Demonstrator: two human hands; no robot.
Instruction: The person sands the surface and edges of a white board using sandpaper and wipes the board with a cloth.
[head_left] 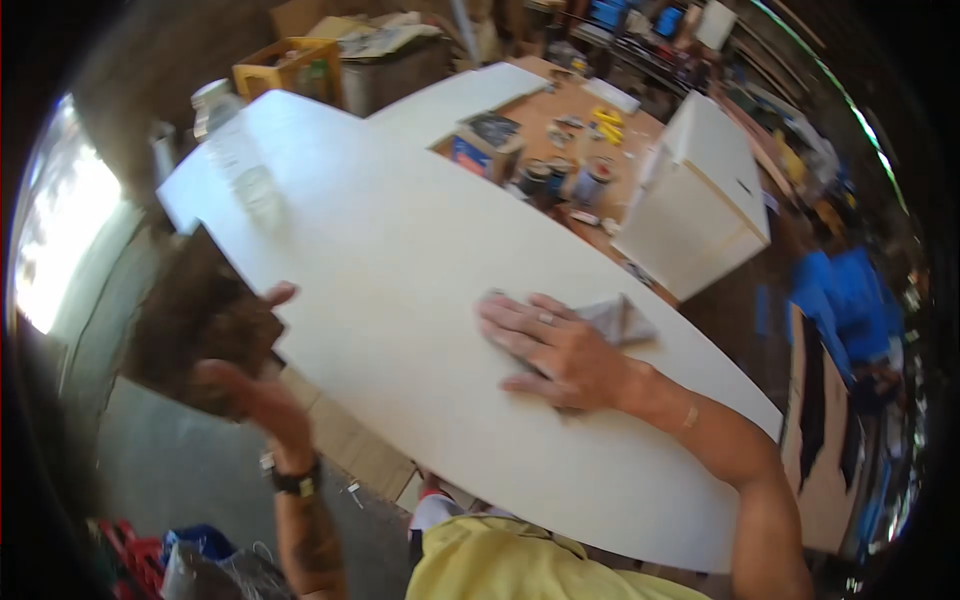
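A large white panel (400,270) with curved long edges lies in front of me. My right hand (565,350) presses down on it with fingers stretched over a folded greyish cloth (618,320), part of which sticks out beside the knuckles. Off the panel's left edge, my left hand (262,395) holds a dark brown sheet (195,325), its thumb and fingers at the sheet's near side. That sheet is blurred, so its material is unclear. A clear plastic bottle (238,155) with a white cap stands on the panel's far left part.
Beyond the panel, a brown work surface (570,95) carries cans (592,178), a small box (488,150) and yellow items (607,125). A white cabinet-like box (690,200) stands at the right. Blue material (845,300) lies farther right; a yellow crate (290,72) sits behind.
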